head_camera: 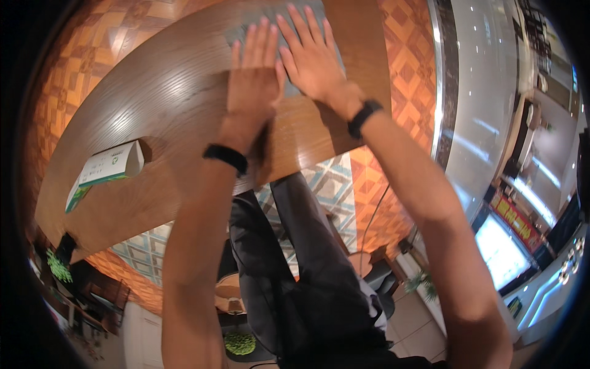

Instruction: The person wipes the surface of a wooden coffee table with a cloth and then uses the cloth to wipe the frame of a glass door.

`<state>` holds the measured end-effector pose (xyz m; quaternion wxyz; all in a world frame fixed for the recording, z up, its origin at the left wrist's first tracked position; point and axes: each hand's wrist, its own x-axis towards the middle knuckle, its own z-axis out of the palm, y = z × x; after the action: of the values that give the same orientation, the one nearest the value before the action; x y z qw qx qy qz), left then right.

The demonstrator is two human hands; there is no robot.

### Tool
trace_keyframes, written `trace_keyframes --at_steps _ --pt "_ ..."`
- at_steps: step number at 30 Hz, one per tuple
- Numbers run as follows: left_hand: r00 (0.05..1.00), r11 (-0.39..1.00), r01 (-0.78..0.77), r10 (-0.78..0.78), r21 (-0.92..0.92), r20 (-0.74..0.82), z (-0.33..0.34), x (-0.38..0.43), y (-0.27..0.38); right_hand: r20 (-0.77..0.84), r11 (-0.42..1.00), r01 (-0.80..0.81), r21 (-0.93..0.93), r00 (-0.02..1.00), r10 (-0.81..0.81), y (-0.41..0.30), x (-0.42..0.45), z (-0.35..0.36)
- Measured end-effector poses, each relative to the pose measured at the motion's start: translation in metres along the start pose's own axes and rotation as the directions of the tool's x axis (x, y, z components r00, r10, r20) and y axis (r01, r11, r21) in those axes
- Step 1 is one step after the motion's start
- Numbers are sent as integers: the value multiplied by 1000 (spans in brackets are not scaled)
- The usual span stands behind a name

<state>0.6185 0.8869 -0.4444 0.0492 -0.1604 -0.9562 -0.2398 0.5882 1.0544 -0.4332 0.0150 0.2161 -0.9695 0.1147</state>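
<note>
Both of my hands reach forward over a wooden table (184,92), palms down and side by side. Beneath them lies a thin grey sheet or cloth (292,88), mostly covered by the hands. My left hand (256,69) rests at its left part, fingers extended with narrow gaps. My right hand (311,55) lies on its right part with the fingers spread. Neither hand grips anything. Each wrist bears a black band. Whether the grey piece is cloth or another material, I cannot tell.
A folded white and green carton (110,163) bearing print stands on the table's left part. A dark pot with a green plant (59,265) is near the left table end. Below are a patterned rug (334,184) and my legs; a thin cable (373,217) hangs at the right.
</note>
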Motion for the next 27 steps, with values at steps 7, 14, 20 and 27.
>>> trace_keyframes --at_steps 7,14,20,27 --pt "997 961 -70 57 266 56 -9 68 -28 -141 995 83 -60 986 -91 29 71 11" --pt "985 972 -89 119 219 -128 30 54 -39 -228 999 19 -42 973 -28 30 61 27" --pt "997 996 60 -57 61 -49 5 -55 17 -192 996 -6 89 981 23 -34 -44 17" --pt "927 975 223 -215 8 306 -47 -221 60 216 979 -148 140 970 116 -147 -179 -13"
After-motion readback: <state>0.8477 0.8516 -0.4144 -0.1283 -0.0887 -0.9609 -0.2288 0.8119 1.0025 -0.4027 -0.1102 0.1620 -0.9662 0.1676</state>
